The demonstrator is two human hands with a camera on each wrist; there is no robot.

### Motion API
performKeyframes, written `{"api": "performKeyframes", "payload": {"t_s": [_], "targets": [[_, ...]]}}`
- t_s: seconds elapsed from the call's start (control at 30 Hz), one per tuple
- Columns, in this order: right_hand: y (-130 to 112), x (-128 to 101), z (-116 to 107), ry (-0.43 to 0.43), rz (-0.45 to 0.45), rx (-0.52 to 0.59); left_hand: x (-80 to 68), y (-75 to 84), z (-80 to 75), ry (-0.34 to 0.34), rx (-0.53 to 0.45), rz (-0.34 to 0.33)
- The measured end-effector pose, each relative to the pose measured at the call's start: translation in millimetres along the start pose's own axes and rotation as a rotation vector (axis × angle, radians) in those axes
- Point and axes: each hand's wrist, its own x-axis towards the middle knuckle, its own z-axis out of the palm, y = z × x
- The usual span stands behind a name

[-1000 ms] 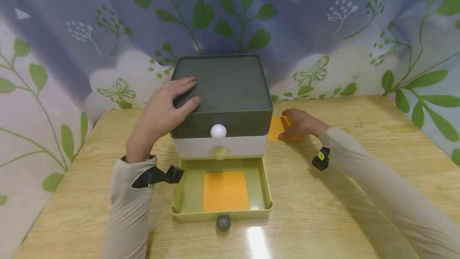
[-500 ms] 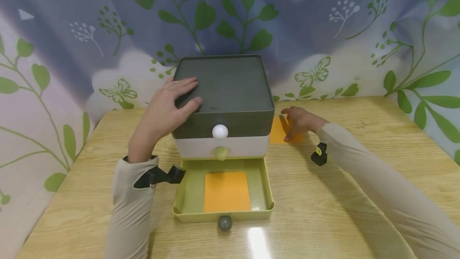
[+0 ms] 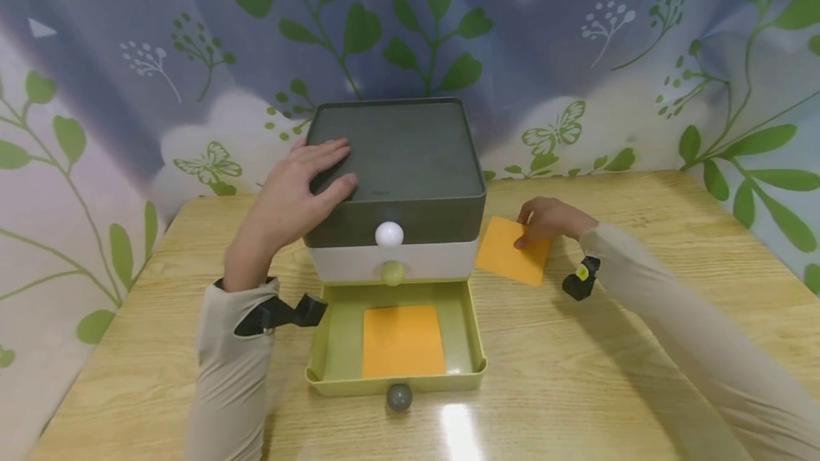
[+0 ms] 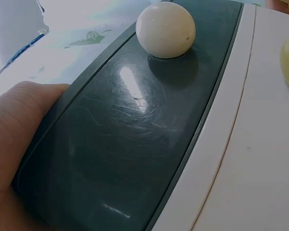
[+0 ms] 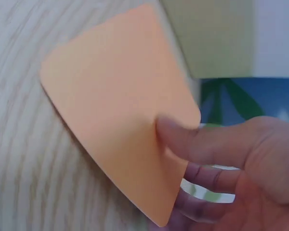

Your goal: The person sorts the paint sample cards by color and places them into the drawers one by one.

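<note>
A small drawer cabinet (image 3: 397, 162) with a dark grey top stands at the table's back middle. My left hand (image 3: 301, 187) rests flat on its top left corner, fingers straight. Its bottom yellow-green drawer (image 3: 333, 347) is pulled out and holds an orange card (image 3: 402, 340). My right hand (image 3: 547, 223) pinches a second orange card (image 3: 512, 251) (image 5: 120, 130) between thumb and fingers, lifted just off the table right of the cabinet. The white knob (image 4: 165, 30) of the top drawer shows close in the left wrist view.
The wooden table (image 3: 640, 347) stretches to the right and front of the cabinet. A leaf-patterned curtain (image 3: 576, 55) hangs behind. The open drawer's grey knob (image 3: 398, 397) sticks out toward the front edge.
My right hand has picked the orange card up from the table beside the cabinet and drawn it forward and a little right. The left hand has stayed on the cabinet top.
</note>
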Motion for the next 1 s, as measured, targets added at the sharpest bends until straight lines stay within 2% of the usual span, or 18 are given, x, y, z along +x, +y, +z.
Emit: {"api": "performKeyframes", "payload": {"t_s": [0.07,0.23,0.33,0.43,0.57,0.7,0.83,1.0], "targets": [[9,-7,-4,-0.046,-0.005,0.102,-0.5,0.6,-0.7,-0.009,0.012,0.002],[38,-29,-11,-0.194,0.037,0.481,-0.5,0.3,-1.7,-0.007,0.020,0.004],[53,-43,-8,-0.218,0.031,0.675,-1.1,-1.2,-2.0,-0.020,0.042,0.021],[64,-57,0,-0.244,-0.023,0.883,-2.9,-2.6,-3.2,-0.053,0.087,0.040],[69,-80,16,-0.302,-0.140,1.113,-4.0,-2.0,-7.7,-0.123,0.155,0.060],[61,-106,38,-0.315,-0.201,1.260,-2.8,1.0,-11.7,-0.194,0.199,0.067],[39,-126,62,-0.353,-0.251,1.369,-0.4,2.4,-12.7,-0.224,0.218,0.059],[5,-142,80,-0.362,-0.267,1.350,3.1,4.8,-13.2,-0.231,0.219,0.055]]}}
